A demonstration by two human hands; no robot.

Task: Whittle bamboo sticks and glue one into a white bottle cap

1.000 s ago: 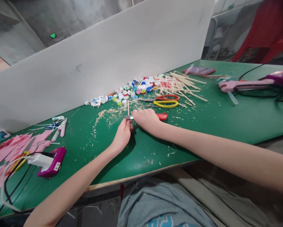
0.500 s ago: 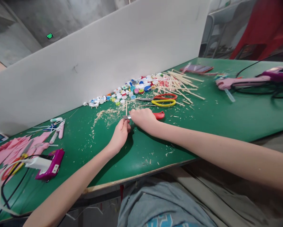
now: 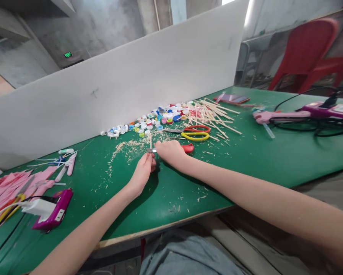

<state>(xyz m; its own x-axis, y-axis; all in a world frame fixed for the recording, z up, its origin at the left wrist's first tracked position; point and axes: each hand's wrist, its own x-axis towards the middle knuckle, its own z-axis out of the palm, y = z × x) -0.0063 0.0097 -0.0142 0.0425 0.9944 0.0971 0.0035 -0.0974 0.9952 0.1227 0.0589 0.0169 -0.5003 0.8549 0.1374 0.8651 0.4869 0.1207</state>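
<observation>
Between the pinched fingers of my left hand (image 3: 142, 170) is a thin wooden stick (image 3: 151, 140), its free end pointing away from me. My right hand (image 3: 171, 152) is closed around a red-handled knife (image 3: 187, 148), whose short blade crosses the stick just beyond my left fingertips. Pale wood shavings (image 3: 128, 147) lie scattered beyond my hands. Past my right hand rest scissors (image 3: 195, 133) with one red and one yellow handle. A loose pile of wooden sticks (image 3: 217, 114) is at the back right.
Colourful bottle caps (image 3: 148, 124) line the foot of the white partition (image 3: 171, 65). Pink cloth strips (image 3: 13, 183), a purple power strip (image 3: 55, 214) and cords are on the left. A pink glue gun (image 3: 280, 116) lies on the right of the green table (image 3: 246, 160); a red chair (image 3: 309, 53) stands behind.
The view has tilted slightly upward, so the table contents sit lower in the picture. Both hands keep their grip, with the blade still across the stick.
</observation>
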